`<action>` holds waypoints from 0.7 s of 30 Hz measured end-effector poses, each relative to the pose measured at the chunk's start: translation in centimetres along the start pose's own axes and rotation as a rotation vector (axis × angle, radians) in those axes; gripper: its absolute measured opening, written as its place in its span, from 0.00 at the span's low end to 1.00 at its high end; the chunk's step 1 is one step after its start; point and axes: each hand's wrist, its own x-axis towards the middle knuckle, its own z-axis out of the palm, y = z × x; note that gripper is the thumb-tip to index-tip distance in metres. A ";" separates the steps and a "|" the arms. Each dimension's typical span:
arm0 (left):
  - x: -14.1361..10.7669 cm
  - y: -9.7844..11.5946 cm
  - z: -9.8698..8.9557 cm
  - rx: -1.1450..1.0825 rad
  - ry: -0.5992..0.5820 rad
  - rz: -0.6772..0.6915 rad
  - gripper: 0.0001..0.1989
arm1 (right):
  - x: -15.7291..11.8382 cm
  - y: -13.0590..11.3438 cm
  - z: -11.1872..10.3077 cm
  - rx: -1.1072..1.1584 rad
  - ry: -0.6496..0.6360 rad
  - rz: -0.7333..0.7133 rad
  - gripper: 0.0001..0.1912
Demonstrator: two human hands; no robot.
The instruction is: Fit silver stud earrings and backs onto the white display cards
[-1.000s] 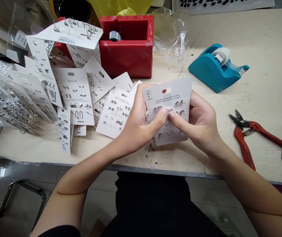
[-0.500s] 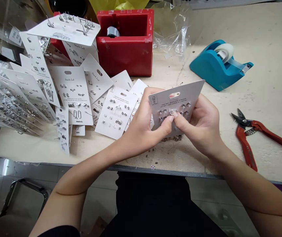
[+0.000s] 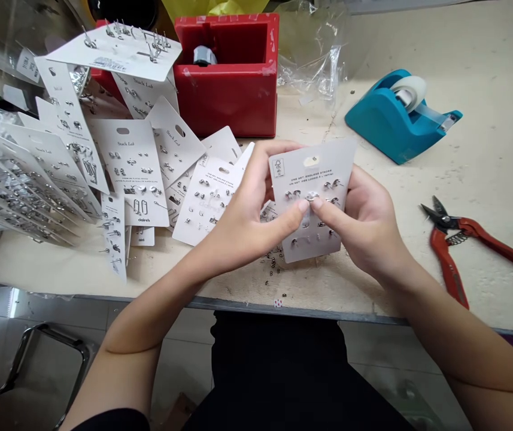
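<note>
A person's 2 bare hands held a white card [image 3: 314,179] of small silver-colored earrings over the near side of a pale table [image 3: 485,149]. The left hand [image 3: 256,212] gripped the card by its left side and the right hand [image 3: 368,224] by its right, the 2 thumbs laid on the face with tips close together below the printed lines. The remaining fingers were curled behind the card, mostly hidden, and their exact hold could not be told. Whether the lower edge touched the table was also unclear.

Tiny metal bits [image 3: 274,261] lay scattered just beside the card. To the left, more earring cards [image 3: 133,170] leaned and overlapped near an open-topped red box [image 3: 227,102], 1 of them lying across the top with its posts upward. To the right stood a blue tape dispenser [image 3: 391,131] with a white roll; nearer the person lay red-handled cutters [image 3: 443,222], blades parted.
</note>
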 end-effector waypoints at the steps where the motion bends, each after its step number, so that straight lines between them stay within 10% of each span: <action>1: 0.0 -0.1 0.1 -0.015 -0.016 -0.013 0.21 | 0.0 0.1 -0.1 -0.013 -0.001 0.005 0.14; 21: -0.4 -1.5 0.2 0.086 -0.039 -0.028 0.12 | -0.3 -1.8 0.3 -0.173 -0.153 0.062 0.17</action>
